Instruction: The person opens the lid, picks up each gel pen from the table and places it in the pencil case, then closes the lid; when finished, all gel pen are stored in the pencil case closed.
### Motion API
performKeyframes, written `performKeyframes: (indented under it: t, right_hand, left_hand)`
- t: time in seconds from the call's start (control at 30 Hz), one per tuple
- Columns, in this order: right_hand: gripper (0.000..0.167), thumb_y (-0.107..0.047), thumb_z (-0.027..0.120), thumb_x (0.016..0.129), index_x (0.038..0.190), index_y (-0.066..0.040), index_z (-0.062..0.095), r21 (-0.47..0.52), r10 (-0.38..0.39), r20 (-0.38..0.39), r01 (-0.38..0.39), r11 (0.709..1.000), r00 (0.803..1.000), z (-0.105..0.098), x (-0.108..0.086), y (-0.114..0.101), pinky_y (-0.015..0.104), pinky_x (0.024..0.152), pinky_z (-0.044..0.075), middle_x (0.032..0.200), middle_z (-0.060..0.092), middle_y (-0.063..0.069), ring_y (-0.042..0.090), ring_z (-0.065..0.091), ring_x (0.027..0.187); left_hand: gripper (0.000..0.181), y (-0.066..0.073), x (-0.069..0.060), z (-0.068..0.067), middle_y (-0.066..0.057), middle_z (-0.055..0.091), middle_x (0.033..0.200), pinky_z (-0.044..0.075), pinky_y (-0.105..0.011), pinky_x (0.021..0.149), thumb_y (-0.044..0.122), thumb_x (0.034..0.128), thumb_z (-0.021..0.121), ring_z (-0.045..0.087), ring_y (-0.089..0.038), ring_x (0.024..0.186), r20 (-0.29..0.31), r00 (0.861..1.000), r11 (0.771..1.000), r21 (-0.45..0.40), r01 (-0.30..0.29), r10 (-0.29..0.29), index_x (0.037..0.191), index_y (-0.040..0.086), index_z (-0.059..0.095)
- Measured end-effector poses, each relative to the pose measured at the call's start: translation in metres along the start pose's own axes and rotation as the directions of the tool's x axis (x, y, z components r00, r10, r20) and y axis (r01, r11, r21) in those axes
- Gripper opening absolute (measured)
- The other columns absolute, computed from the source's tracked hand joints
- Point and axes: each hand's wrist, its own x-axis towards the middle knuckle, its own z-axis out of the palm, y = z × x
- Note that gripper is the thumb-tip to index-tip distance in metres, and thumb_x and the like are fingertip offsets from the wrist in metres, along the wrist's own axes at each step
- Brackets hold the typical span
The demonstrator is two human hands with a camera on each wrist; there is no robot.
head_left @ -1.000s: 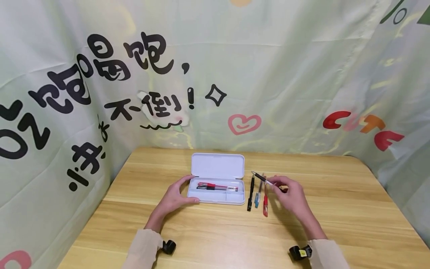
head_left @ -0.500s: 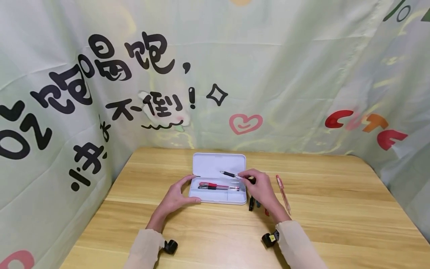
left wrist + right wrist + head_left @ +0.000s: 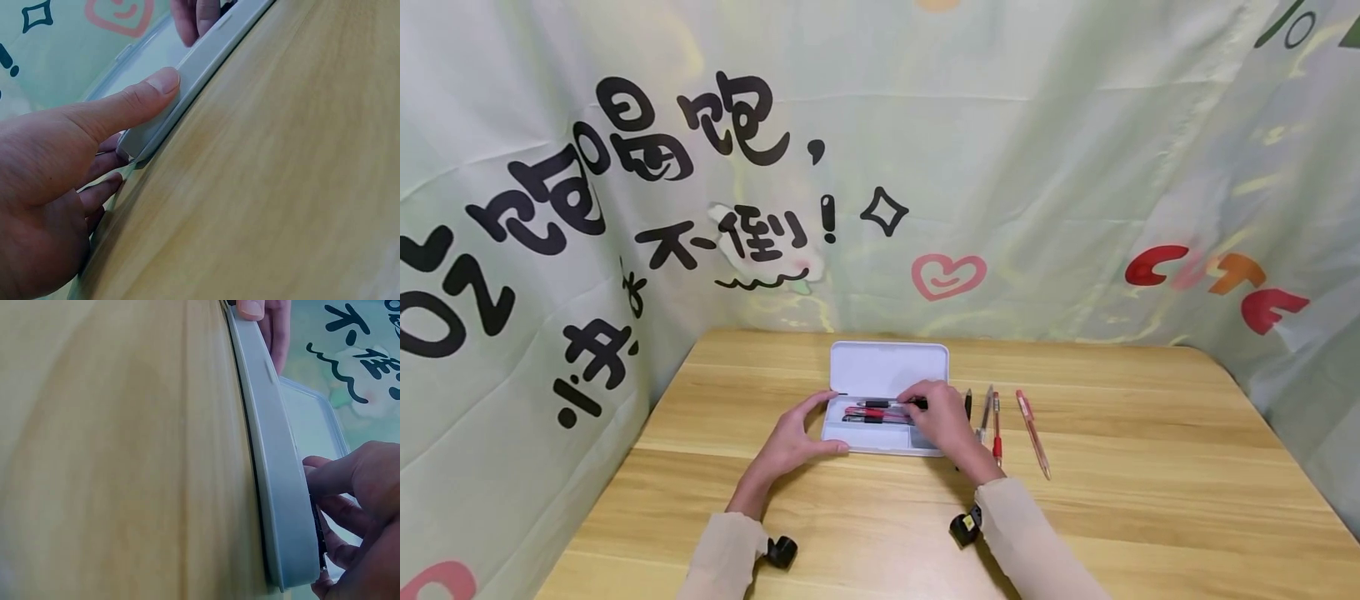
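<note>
Wood-grain table (image 3: 1150, 467) | pale lilac case (image 3: 876, 439) (lid (image 3: 887, 367) open) | hands: left hand (image 3: 793, 435) grips case, right hand (image 3: 943, 417) pinches black-gripped pen (image 3: 874, 404)

The right hand (image 3: 946, 421) hides the right ends of 2 pens (image 3: 865, 412) in the case (image 3: 865, 437); the head view crops the sleeves (image 3: 718, 558).

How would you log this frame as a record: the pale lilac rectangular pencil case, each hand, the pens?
Pencil case: lid open, on a wood-grain table
Inside: red-and-clear pen, black-and-clear pen, side by side
Left hand: grips the case's left end
Right hand: pinches a slim black-gripped pen at the case; whether it touches down is unclear
Right of case: black pen, translucent grey pen, red-gripped pen, pink pen
</note>
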Motion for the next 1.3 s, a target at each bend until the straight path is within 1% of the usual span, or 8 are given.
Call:
performKeyframes:
  t: [0.2,0.47,0.53,0.67,0.77,1.0,1.17,1.3]
  right_hand:
    - [0.013,0.002,0.08,0.086,0.093,-0.01,0.082,-0.047,-0.017,-0.022,0.016,0.999,1.0,0.002,0.0,-0.001,0.048,0.086,0.057,0.095,0.077,0.003,0.026,0.071,0.095]
    - [0.018,0.004,0.076,0.089,0.101,-0.008,0.079,0.05,0.075,0.008,-0.075,0.996,0.997,-0.012,-0.006,-0.005,0.047,0.089,0.057,0.108,0.074,0.007,0.026,0.069,0.103]
    - [0.018,0.005,0.076,0.089,0.102,-0.007,0.079,0.059,0.075,-0.012,-0.075,0.995,0.997,-0.019,-0.01,-0.005,0.045,0.088,0.057,0.108,0.074,0.008,0.026,0.069,0.102]
    - [0.019,0.004,0.077,0.088,0.105,-0.005,0.078,0.054,0.044,-0.053,-0.041,0.998,0.998,-0.037,-0.019,-0.002,0.037,0.069,0.055,0.108,0.074,0.009,0.027,0.068,0.096]
    - [0.022,0.003,0.076,0.089,0.11,-0.004,0.077,0.044,0.036,-0.086,-0.032,0.999,0.996,-0.053,-0.028,0.002,0.035,0.064,0.05,0.11,0.073,0.01,0.028,0.068,0.095]
    - [0.027,0.003,0.073,0.091,0.117,-0.001,0.073,0.039,0.11,-0.161,-0.106,0.994,0.981,-0.089,-0.05,0.019,0.049,0.082,0.055,0.113,0.073,0.013,0.031,0.068,0.098]
    - [0.031,0.0,0.074,0.092,0.123,0.0,0.069,-0.001,0.184,-0.189,-0.188,0.982,0.965,-0.112,-0.069,0.035,0.033,0.078,0.058,0.113,0.071,0.017,0.031,0.067,0.098]
    - [0.034,-0.003,0.074,0.093,0.125,0.002,0.067,-0.047,0.223,-0.169,-0.234,0.971,0.96,-0.123,-0.085,0.048,0.035,0.076,0.058,0.111,0.069,0.019,0.034,0.067,0.098]
  left_hand:
    - [0.093,0.002,0.001,0.001,-0.014,0.039,0.161,0.023,-0.065,0.118,0.038,0.0708,0.096,0.03,-0.039,0.15,-0.002,1.0,1.0,0.01,-0.003,0.003,0.15,0.02,0.052]
    - [0.093,0.003,-0.001,0.002,-0.014,0.038,0.162,0.022,-0.062,0.12,0.037,0.0699,0.097,0.029,-0.037,0.15,-0.001,1.0,1.0,0.005,0.008,-0.008,0.15,0.021,0.052]
    - [0.093,0.003,0.0,0.003,-0.014,0.038,0.161,0.022,-0.063,0.119,0.036,0.0701,0.097,0.03,-0.037,0.15,-0.002,1.0,1.0,0.009,0.007,-0.007,0.15,0.02,0.052]
    - [0.094,0.002,0.0,0.003,-0.014,0.04,0.161,0.023,-0.064,0.119,0.037,0.0701,0.097,0.031,-0.038,0.149,0.0,1.0,1.0,0.017,0.003,-0.003,0.15,0.02,0.052]
    - [0.094,0.002,0.0,0.002,-0.014,0.039,0.161,0.023,-0.064,0.119,0.037,0.0699,0.097,0.03,-0.038,0.15,0.002,1.0,1.0,0.015,0.012,-0.012,0.151,0.021,0.052]
    - [0.093,0.002,-0.001,0.0,-0.015,0.037,0.162,0.022,-0.064,0.119,0.036,0.0703,0.097,0.029,-0.039,0.15,-0.007,1.0,1.0,0.005,0.02,-0.02,0.151,0.02,0.051]
    - [0.093,0.001,0.001,0.001,-0.014,0.038,0.162,0.023,-0.063,0.119,0.037,0.0711,0.096,0.03,-0.038,0.15,-0.002,1.0,1.0,0.001,0.013,-0.013,0.151,0.02,0.051]
    - [0.092,0.0,0.001,-0.001,-0.013,0.038,0.162,0.022,-0.063,0.119,0.036,0.0712,0.096,0.029,-0.037,0.15,0.0,1.0,1.0,-0.017,0.012,-0.012,0.15,0.021,0.052]
